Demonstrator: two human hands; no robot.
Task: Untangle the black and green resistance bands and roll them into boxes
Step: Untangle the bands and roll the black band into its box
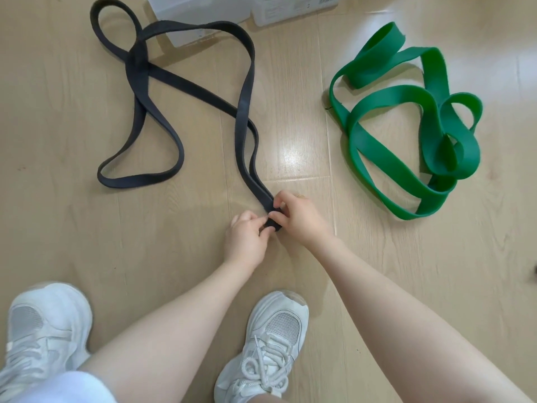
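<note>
1. So the black band [186,91] is spread out on the wooden floor [58,82] in long loose loops, still crossing over itself in a couple of spots toward the far side. Its near end is doubled up, two strands running side by side down to the hands.
2. Both hands are pinched on that near end. The left hand [247,237] has its fingers curled in tight on the tip, and the right hand [299,215] is closed over it from the other side, thumb and fingers gripping. The bit between them looks folded or curled over, can't tell how many turns.
3. There's a ring [300,196] on a right-hand finger.
4. The green band [412,120] is well apart from the black one, off to the right in a messy pile of overlapping loops. The two bands aren't touching.
5. At the far edge of the floor in view there are two pale boxes [203,16], partly cut off. One loop of the black band lies just in front of them.
6. Nearest to the camera: two white sneakers [273,344] planted on the floor, bare forearms reaching out between them.
</note>
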